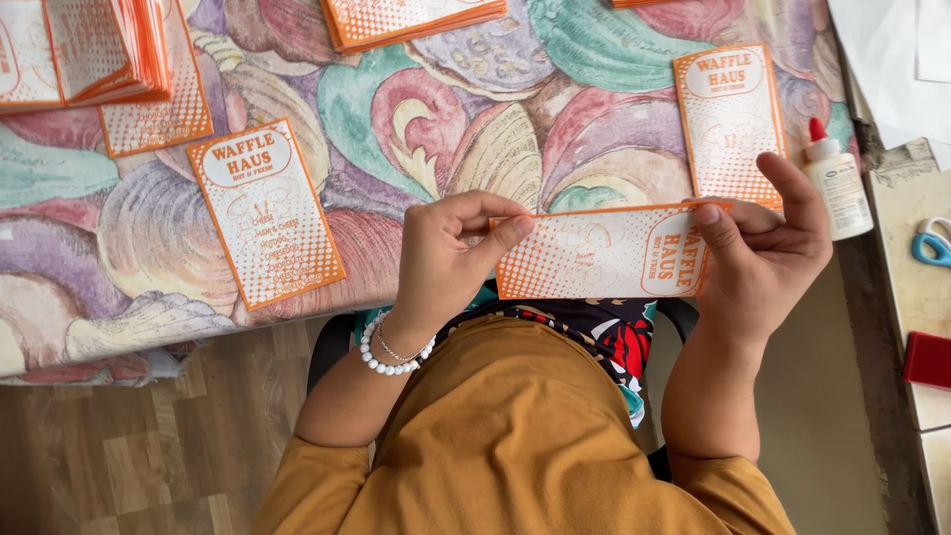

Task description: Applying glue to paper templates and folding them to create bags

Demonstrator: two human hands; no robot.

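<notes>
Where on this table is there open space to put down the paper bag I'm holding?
The widest bare cloth lies mid-table, between the flat bag on the left and the flat bag by the glue bottle, above the held bag. A smaller patch sits at the near left edge. The far left corner is crowded with bag stacks, and another stack fills the top middle.

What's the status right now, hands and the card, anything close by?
Left hand and right hand pinch opposite ends of orange paper card. Card held flat above table edge. Glue bottle stands beside right hand, apart.
</notes>
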